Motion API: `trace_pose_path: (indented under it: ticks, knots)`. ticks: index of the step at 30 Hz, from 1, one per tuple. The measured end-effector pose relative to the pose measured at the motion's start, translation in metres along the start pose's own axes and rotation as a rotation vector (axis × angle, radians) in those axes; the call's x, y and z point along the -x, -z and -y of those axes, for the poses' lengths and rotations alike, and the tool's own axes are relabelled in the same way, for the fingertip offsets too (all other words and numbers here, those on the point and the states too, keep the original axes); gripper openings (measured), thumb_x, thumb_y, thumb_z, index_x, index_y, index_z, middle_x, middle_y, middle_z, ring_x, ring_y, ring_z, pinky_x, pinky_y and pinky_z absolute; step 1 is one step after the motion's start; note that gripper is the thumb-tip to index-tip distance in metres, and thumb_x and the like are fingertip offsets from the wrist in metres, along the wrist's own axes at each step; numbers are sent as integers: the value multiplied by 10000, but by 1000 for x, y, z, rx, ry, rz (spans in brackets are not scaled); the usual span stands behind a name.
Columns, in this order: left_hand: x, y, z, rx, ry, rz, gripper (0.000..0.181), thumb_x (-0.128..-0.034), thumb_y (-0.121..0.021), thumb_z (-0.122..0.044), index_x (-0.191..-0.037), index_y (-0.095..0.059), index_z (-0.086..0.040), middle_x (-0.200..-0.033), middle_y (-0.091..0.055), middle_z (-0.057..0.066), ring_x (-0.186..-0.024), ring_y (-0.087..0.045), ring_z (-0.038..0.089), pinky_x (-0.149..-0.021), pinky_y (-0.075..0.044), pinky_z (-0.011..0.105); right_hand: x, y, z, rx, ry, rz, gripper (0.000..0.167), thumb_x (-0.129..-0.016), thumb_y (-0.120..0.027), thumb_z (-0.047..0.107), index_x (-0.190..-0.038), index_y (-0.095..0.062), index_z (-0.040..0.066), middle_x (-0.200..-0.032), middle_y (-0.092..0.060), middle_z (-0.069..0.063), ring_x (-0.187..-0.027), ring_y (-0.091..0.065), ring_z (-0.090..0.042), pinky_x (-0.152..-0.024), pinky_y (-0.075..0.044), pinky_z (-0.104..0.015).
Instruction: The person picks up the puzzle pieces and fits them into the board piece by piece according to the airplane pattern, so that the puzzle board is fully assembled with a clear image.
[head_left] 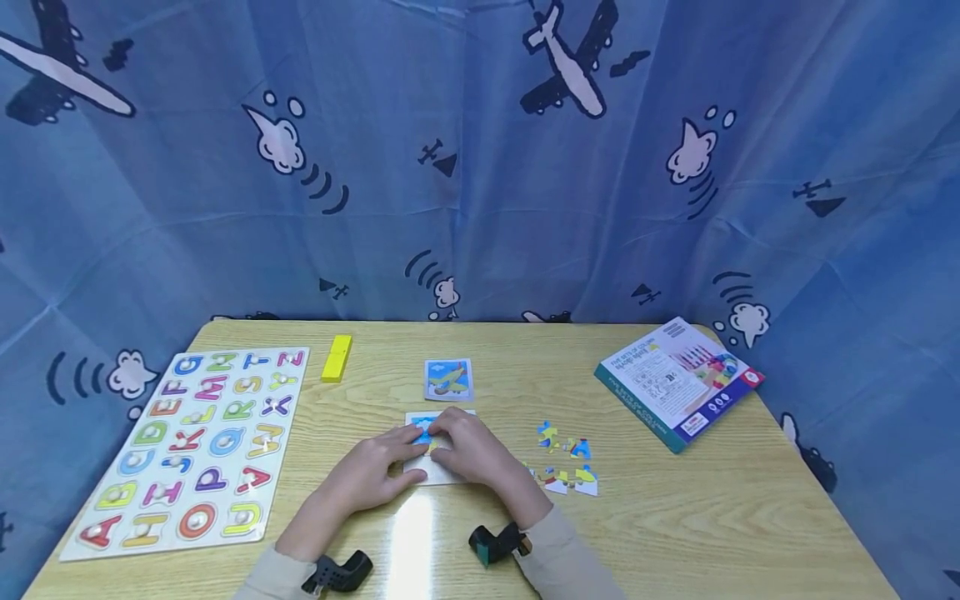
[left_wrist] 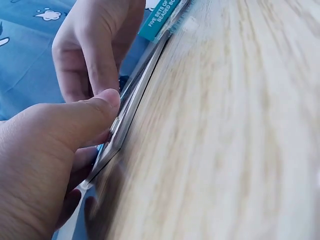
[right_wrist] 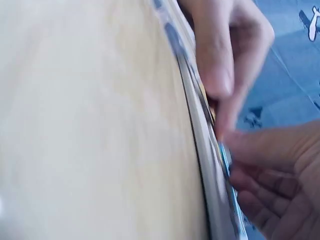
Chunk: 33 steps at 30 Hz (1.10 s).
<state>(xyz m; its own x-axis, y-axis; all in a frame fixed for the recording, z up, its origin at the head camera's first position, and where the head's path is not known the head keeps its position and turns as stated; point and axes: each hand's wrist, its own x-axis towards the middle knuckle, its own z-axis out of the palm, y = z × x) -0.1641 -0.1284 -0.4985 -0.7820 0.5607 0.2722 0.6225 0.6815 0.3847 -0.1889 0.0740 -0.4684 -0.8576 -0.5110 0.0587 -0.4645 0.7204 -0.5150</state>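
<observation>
A small white puzzle board (head_left: 444, 475) lies flat at the middle of the table, with blue picture pieces (head_left: 422, 423) in its upper part. From the left, my left hand (head_left: 369, 472) rests its fingertips on the board, thumb apart near the lower left. My right hand (head_left: 480, 452) touches the pieces from the other side, index finger and thumb apart. Both wrist views show the board edge-on; my left hand (left_wrist: 37, 160) and right hand (right_wrist: 285, 167) have their fingertips at its surface. Whether a piece is between any fingers is hidden.
Loose puzzle pieces (head_left: 558, 479) lie right of the board. Behind it is a picture card (head_left: 448, 380) with a yellow plane. An alphabet board (head_left: 197, 450) fills the left side, a yellow block (head_left: 337, 358) stands beyond it, and a box (head_left: 678, 379) lies at the back right.
</observation>
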Motion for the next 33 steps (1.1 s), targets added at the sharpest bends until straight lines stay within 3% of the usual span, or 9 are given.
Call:
trace_pose_path:
  ticks: [7, 16, 24, 33]
  knots:
    - [0, -1, 1, 20, 36, 18, 465, -869, -633, -475, -1216, -667, -166, -1364, -557, 38, -1266, -519, 219, -1024, -466, 393, 17, 32, -26, -128, -73, -10, 317, -852, -695, 135, -1156, -652, 56, -1116, -639, -69, -1026, -600, -225, -877, -521, -388]
    - [0, 0, 1, 71, 66, 47, 499, -844, -662, -477, -1232, -655, -165, -1382, -540, 25, -1289, -496, 213, -1045, -446, 401, 59, 66, -70, -130, -207, -86, 367, -856, -699, 148, -1209, -632, 76, -1190, -631, -41, -1120, -586, -245, -953, -496, -442]
    - [1, -1, 2, 84, 62, 30, 515, -835, -664, -494, -1230, -656, -163, -1381, -540, 19, -1288, -497, 207, -1037, -453, 403, 81, 80, -102, -136, -235, -97, 388, -857, -694, 130, -1226, -609, 41, -1202, -620, -81, -1148, -578, -293, -979, -481, -472]
    - [1, -1, 2, 91, 75, 45, 511, -844, -661, -481, -1242, -647, -162, -1388, -533, 11, -1300, -484, 200, -1049, -442, 402, 85, 80, -115, -84, -237, -88, 334, -833, -718, 140, -1153, -657, 66, -1129, -628, -60, -1059, -584, -245, -897, -501, -425]
